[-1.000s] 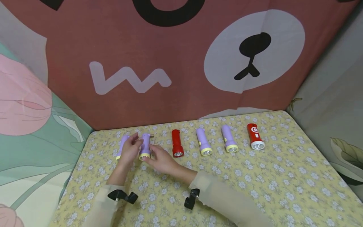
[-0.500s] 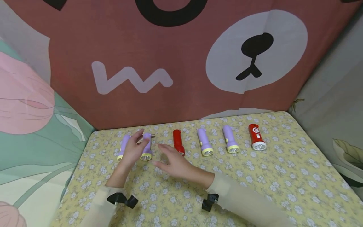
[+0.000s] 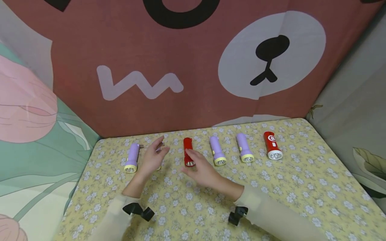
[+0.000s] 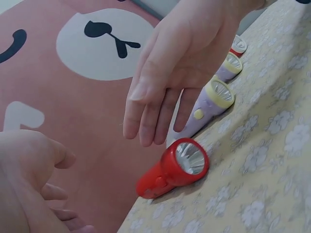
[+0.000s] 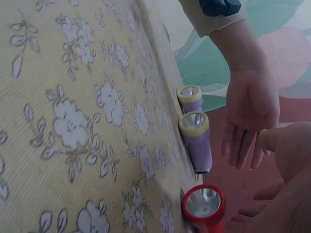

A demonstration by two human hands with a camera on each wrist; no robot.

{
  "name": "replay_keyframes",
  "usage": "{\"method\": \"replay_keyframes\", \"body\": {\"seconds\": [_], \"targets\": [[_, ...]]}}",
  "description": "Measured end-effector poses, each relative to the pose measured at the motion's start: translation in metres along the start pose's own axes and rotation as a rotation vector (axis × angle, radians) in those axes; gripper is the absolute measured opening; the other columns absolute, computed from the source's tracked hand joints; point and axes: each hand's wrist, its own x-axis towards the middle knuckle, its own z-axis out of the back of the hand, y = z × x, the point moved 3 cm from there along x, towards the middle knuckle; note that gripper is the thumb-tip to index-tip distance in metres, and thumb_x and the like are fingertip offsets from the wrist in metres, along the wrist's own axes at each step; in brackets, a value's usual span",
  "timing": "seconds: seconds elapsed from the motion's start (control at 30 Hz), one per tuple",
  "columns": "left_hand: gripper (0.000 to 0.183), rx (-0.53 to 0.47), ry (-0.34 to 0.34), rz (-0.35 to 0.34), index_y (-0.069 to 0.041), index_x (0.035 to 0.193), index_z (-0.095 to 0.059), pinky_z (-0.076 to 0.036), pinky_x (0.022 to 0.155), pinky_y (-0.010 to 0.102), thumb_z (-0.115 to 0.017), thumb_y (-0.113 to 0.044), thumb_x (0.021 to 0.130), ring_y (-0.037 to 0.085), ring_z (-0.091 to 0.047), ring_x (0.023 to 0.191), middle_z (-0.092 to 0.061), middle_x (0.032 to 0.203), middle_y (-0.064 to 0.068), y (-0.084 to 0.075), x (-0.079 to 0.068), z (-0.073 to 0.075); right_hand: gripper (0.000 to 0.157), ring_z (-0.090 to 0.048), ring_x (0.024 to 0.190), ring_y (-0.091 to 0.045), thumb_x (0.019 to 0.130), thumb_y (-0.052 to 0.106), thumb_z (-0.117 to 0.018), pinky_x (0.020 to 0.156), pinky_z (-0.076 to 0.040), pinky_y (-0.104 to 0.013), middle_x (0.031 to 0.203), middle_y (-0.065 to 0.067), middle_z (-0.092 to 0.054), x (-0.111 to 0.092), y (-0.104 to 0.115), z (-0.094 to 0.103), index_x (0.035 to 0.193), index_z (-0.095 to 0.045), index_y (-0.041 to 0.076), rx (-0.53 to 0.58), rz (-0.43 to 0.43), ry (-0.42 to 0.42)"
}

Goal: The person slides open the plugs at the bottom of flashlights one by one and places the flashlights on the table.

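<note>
My right hand [image 3: 205, 169] hovers at the red flashlight [image 3: 188, 145] in the middle of the row, fingers extended. The left wrist view shows a gap between those fingers and the red flashlight [image 4: 172, 167]. My left hand [image 3: 153, 158] is held above a purple flashlight [image 3: 158, 166] with a yellow rim, hiding most of it in the head view. From the right wrist, that purple flashlight [image 5: 198, 145] is visible with metal prongs at its tail, apart from the loosely spread left hand [image 5: 252, 104]. Neither hand holds anything.
Another purple flashlight [image 3: 132, 157] lies at the far left, prongs out. Two more purple flashlights, one [image 3: 217, 150] beside the other [image 3: 245, 147], and a red-and-white flashlight [image 3: 272, 145] lie to the right. Everything rests on a flowered tablecloth [image 3: 181, 214] before a printed curtain [image 3: 193, 110].
My right hand has withdrawn from the second purple flashlight and moved right to the red one. My left hand has shifted slightly right, uncovering the leftmost purple flashlight.
</note>
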Motion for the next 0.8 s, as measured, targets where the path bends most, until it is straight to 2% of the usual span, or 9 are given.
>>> {"method": "replay_keyframes", "body": {"seconds": [0.1, 0.33, 0.47, 0.6, 0.8], "targets": [[0.06, 0.002, 0.018, -0.018, 0.001, 0.157, -0.032, -0.039, 0.114, 0.055, -0.057, -0.015, 0.105, 0.043, -0.035, 0.145, -0.033, 0.158, 0.026, 0.0, 0.004, -0.008, 0.074, -0.037, 0.144, -0.039, 0.099, 0.029, -0.07, 0.114, -0.038, -0.053, 0.159, -0.025, -0.035, 0.002, -0.007, 0.002, 0.156, -0.034, -0.003, -0.005, 0.0, -0.039], [0.06, -0.04, 0.032, 0.009, 0.004, 0.155, -0.035, -0.041, 0.112, 0.053, -0.059, -0.018, 0.104, 0.042, -0.037, 0.144, -0.036, 0.157, 0.027, 0.004, 0.014, -0.026, 0.074, -0.053, 0.131, -0.035, 0.096, 0.023, -0.074, 0.106, -0.048, -0.048, 0.151, -0.023, -0.045, 0.008, -0.021, 0.002, 0.153, -0.036, -0.006, 0.038, -0.008, -0.088], [0.06, -0.033, 0.037, 0.016, 0.005, 0.155, -0.034, -0.043, 0.11, 0.054, -0.058, -0.019, 0.105, 0.042, -0.042, 0.141, -0.038, 0.156, 0.028, 0.006, 0.018, -0.035, 0.074, -0.051, 0.132, -0.038, 0.096, 0.023, -0.074, 0.107, -0.046, -0.053, 0.15, -0.026, -0.046, 0.009, -0.027, 0.002, 0.153, -0.037, -0.005, 0.07, -0.052, -0.113], [0.06, -0.019, 0.036, 0.046, 0.004, 0.155, -0.036, -0.046, 0.108, 0.053, -0.059, -0.021, 0.105, 0.04, -0.046, 0.139, -0.041, 0.155, 0.027, 0.013, 0.021, -0.044, 0.076, -0.048, 0.135, -0.041, 0.096, 0.023, -0.075, 0.108, -0.044, -0.055, 0.149, -0.029, -0.046, 0.01, -0.032, 0.0, 0.152, -0.036, -0.009, 0.097, -0.086, -0.105], [0.059, -0.081, 0.019, 0.092, 0.004, 0.153, -0.038, -0.049, 0.105, 0.051, -0.059, -0.02, 0.104, 0.039, -0.049, 0.136, -0.043, 0.153, 0.026, 0.017, 0.028, -0.054, 0.077, -0.058, 0.116, -0.035, 0.094, 0.023, -0.076, 0.094, -0.053, -0.048, 0.141, -0.027, -0.052, 0.014, -0.04, -0.004, 0.151, -0.037, -0.01, 0.101, -0.111, -0.112]]}}
